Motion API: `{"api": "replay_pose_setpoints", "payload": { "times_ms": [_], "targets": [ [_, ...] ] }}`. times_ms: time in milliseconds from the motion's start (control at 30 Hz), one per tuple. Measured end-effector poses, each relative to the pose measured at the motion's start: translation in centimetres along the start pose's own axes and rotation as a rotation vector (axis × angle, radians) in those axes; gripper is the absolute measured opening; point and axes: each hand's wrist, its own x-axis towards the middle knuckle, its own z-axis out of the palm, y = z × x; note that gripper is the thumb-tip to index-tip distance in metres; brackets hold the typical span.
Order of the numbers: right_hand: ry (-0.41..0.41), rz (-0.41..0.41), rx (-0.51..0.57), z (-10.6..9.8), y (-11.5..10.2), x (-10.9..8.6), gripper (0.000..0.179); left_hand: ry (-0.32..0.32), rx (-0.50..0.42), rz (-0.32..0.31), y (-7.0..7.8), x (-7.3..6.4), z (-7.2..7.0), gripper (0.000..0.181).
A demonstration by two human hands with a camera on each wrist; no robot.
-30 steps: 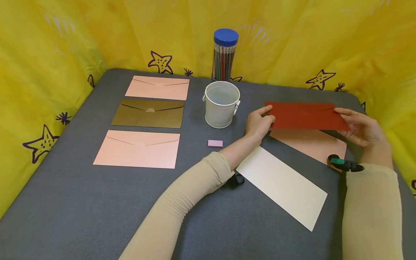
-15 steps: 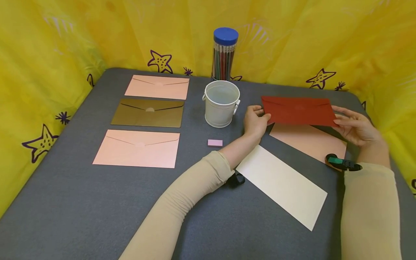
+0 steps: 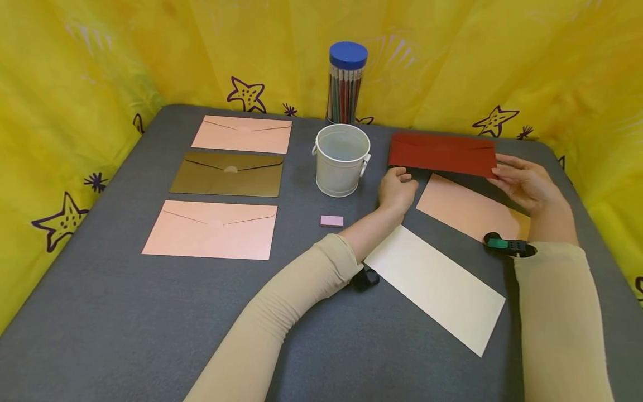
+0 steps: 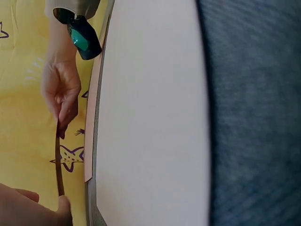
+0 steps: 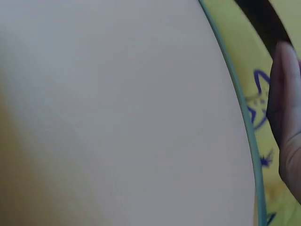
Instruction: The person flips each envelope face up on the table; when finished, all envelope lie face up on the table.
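Note:
A red envelope (image 3: 442, 154), flap side showing, is held off the table at the back right. My right hand (image 3: 527, 181) pinches its right end between thumb and fingers; in the right wrist view it appears as a dark strip (image 5: 265, 23). My left hand (image 3: 398, 191) is near the envelope's lower left edge, fingers loosely curled and seemingly not gripping it; whether they touch is unclear. Below the red envelope lies a peach envelope (image 3: 469, 205), partly hidden by my right wrist. A white envelope (image 3: 437, 287) lies slanted nearer me, its upper left corner by my left forearm.
On the left, a pink envelope (image 3: 242, 134), a gold envelope (image 3: 228, 177) and another pink envelope (image 3: 211, 234) lie in a column. A white bucket (image 3: 339, 173) stands mid-table, before a blue-lidded tube of pencils (image 3: 344, 92). A small lilac block (image 3: 332, 221) lies closer.
The red envelope has moved back and left, its flap side turning into view. My right hand has travelled with it. My left hand has come off its left end and stayed nearly in place.

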Motion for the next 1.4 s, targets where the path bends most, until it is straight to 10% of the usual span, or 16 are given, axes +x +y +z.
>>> {"api": "replay_pose_setpoints", "payload": {
  "times_ms": [567, 967, 1267, 1400],
  "targets": [
    [0.325, 0.129, -0.321, 5.2, 0.3, 3.6, 0.071, -0.204, 0.247, -0.007, -0.4, -0.9, 0.7, 0.046],
    [0.166, 0.127, -0.485, 4.5, -0.2, 2.5, 0.058, -0.238, 0.301, 0.009, -0.5, -1.1, 0.8, 0.047],
    [0.115, 0.196, -1.090, 1.7, -2.1, -1.6, 0.027, -0.223, 0.342, 0.014, -0.6, -1.2, 1.0, 0.044],
    [0.077, 0.279, -1.271, 0.0, -2.9, -3.6, 0.049, -0.227, 0.340, 0.016, -0.5, -1.2, 0.9, 0.044]
  ]
}}
